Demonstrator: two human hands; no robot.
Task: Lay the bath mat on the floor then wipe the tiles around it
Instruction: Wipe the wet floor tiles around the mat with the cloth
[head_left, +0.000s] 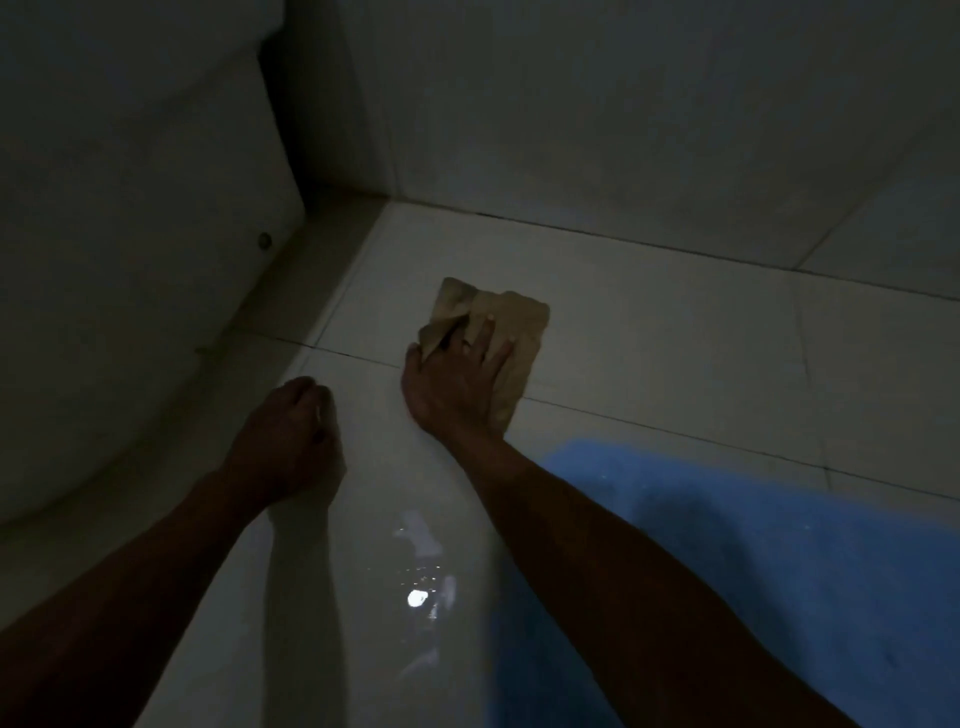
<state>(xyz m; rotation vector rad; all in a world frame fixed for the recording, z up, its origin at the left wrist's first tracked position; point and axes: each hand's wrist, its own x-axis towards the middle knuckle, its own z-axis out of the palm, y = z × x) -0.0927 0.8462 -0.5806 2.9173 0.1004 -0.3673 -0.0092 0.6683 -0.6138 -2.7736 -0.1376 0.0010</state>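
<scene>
Blue bath mat: laid flat on floor tiles. Tan cloth: pressed flat beyond it by right hand, fingers spread for wiping. Left hand: curled, braced on tile for support.

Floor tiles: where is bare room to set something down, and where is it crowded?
Bare tiles lie between the wall and the blue mat, right of the cloth. Crowded: the strip between the toilet and mat, where the left hand rests and the right hand presses the cloth.
</scene>
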